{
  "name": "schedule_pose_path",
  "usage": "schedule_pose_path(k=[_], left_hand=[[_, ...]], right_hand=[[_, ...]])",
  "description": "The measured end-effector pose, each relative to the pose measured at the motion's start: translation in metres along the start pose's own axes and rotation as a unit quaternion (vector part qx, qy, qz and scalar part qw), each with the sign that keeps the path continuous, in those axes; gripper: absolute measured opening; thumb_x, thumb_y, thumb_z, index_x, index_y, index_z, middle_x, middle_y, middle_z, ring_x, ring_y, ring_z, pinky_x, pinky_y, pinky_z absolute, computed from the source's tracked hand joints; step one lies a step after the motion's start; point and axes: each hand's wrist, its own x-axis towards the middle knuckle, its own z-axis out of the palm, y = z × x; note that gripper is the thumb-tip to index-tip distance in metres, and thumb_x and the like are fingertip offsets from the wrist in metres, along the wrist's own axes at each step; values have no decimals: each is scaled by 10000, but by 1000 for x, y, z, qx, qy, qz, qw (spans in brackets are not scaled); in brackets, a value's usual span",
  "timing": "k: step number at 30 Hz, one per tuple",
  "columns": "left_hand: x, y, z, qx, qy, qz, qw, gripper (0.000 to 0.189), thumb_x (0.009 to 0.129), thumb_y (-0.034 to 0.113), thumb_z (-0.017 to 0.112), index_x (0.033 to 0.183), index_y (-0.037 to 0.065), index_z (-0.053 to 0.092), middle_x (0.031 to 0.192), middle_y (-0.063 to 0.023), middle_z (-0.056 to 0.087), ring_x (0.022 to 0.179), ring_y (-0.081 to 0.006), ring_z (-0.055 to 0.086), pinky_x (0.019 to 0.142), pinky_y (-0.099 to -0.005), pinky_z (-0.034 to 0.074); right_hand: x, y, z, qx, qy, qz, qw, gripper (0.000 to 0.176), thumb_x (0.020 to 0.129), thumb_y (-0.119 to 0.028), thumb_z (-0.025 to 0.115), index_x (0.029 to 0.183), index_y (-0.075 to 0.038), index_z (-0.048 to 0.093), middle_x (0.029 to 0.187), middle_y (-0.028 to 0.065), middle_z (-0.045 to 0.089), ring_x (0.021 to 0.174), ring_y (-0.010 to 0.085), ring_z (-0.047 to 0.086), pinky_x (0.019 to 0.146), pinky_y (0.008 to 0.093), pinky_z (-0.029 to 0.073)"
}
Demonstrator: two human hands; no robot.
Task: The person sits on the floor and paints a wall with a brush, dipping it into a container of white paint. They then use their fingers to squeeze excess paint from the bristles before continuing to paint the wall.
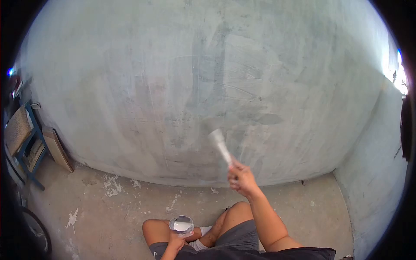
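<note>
My right hand [242,177] is closed around the handle of a paintbrush [222,147], raised in front of the grey-green wall [277,78]. The pale brush head points up and left, slightly blurred, beside a darker patch on the wall. Low in the view, my left hand [177,241] holds a clear cup [181,224] with white liquid in it, near my left knee. Some of my left fingers are hidden by the cup.
At the left stand a blue-framed chair [32,143] and boards [57,149] leaning on the wall. A wheel [37,229] shows at the lower left. White splashes mark the concrete floor [117,208]. Another wall [372,173] rises at the right. My bent legs are below.
</note>
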Motion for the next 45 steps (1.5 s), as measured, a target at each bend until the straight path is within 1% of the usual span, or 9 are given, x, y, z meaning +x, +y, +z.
schedule_pose_path(k=[4,9,17,22,24,28,30,34,45], left_hand=[[1,3,0,-36,38,20,998,699,614,-123,825,1235,11,534,1110,-81,641,1005,-209,648,906,-355,535],[-1,9,2,-49,46,-21,998,696,618,-128,819,1237,12,532,1124,-84,636,1023,-209,642,896,-349,539],[0,-1,3,-20,27,0,999,681,617,-108,835,1223,7,547,1085,-77,651,987,-206,654,883,-344,539],[3,-1,-1,-37,34,-3,999,655,630,-100,834,1215,-1,557,1084,-80,658,987,-204,656,877,-341,540],[0,-6,-1,-32,35,-11,999,647,637,-102,831,1215,-4,558,1090,-82,658,988,-205,656,876,-342,541],[7,5,11,-37,22,-17,999,643,644,-103,827,1219,-9,554,1101,-89,655,995,-210,654,879,-347,542],[6,8,14,-36,18,-4,999,646,645,-106,825,1222,-8,553,1103,-91,654,999,-212,653,881,-352,543],[2,-2,8,-34,23,-12,999,659,633,-120,823,1221,-4,550,1117,-94,649,1017,-207,647,887,-357,543],[14,-9,-4,31,26,-26,999,858,590,-52,886,1315,43,438,1174,-85,605,1066,-207,618,928,-341,523]], right_hand=[[-8,-12,5,-60,173,-197,963,545,1001,-151,527,1512,-104,347,661,53,443,558,124,448,484,290,396],[8,10,-8,-673,259,-327,611,528,998,-124,523,1506,-128,376,702,-7,500,561,114,404,529,261,389],[-7,-6,8,-133,16,5,991,509,1005,-152,519,1501,-161,406,678,-35,419,577,72,382,510,243,367],[-14,-11,8,-106,222,-220,944,518,990,-112,528,1494,-154,416,683,-29,425,548,71,356,471,243,336],[4,11,-12,-473,311,-467,679,524,990,-107,527,1498,-145,406,688,-16,467,529,73,389,460,256,352],[5,30,-29,-626,191,-337,676,509,991,-119,531,1488,-130,421,698,-1,508,519,87,413,460,266,366],[-2,33,-25,-370,34,-62,926,532,986,-125,544,1499,-142,404,679,-14,479,501,90,402,451,253,351],[-14,23,-17,34,12,25,999,571,984,-142,559,1519,-141,361,671,-31,443,495,79,382,438,238,332],[-5,46,-31,-586,278,-415,638,626,883,31,581,1476,-49,395,755,181,556,587,351,532,544,423,453]])
